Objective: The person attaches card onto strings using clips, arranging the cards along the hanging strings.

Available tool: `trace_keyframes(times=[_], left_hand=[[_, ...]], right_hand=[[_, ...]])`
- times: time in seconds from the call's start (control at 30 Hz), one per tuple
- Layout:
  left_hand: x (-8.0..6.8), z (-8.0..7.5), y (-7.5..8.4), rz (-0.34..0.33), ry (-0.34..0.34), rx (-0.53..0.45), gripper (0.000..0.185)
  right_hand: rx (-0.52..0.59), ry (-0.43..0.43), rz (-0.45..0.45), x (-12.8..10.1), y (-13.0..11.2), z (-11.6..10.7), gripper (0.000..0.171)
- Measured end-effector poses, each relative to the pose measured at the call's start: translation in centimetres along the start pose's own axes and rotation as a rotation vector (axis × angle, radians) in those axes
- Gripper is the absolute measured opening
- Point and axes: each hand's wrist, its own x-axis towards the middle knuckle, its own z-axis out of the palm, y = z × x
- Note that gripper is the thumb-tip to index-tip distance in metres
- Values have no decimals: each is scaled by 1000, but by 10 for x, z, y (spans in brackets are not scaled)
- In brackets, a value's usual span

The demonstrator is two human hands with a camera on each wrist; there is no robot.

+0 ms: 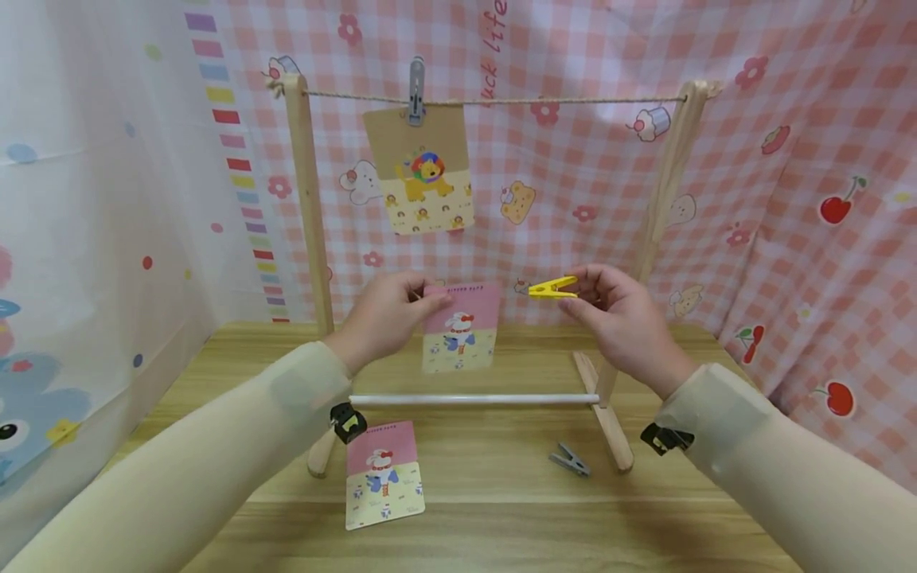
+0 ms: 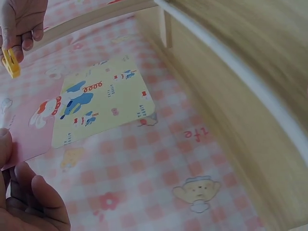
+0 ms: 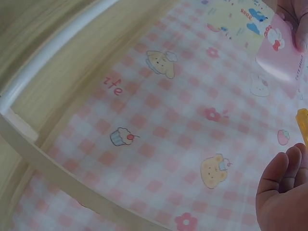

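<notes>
My left hand [image 1: 387, 314] pinches the upper left corner of a pink and yellow rabbit card [image 1: 462, 328], which hangs upright in front of the wooden rack. The left wrist view shows the card's printed face [image 2: 103, 101] with thumb and finger at its pink end. To the right, my right hand [image 1: 619, 318] pinches a yellow clothespin [image 1: 553, 288] by its handle end, the tip pointing left toward the card. Above, a lion card [image 1: 423, 171] hangs from the rope [image 1: 544, 101], held by a grey clothespin [image 1: 416, 91].
A second rabbit card [image 1: 384, 475] lies on the table near the rack's left foot. A grey clothespin [image 1: 570, 459] lies by the right foot. Wooden posts [image 1: 312, 199] stand at both sides, joined low down by a white bar [image 1: 473, 399].
</notes>
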Motion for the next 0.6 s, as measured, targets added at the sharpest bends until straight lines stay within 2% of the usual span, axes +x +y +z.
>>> trace_keyframes(times=[0.17,0.4,0.6], left_hand=[[8,-5,8,27,9,12,29],[16,-11,17,9,11,-2,24],[20,-13,23,46,43,6,23]], right_hand=[[9,12,-9,4,-5,-3,23],[9,31,-15,7,-12,-6,24],[18,48,-32,10,-16,-8,24]])
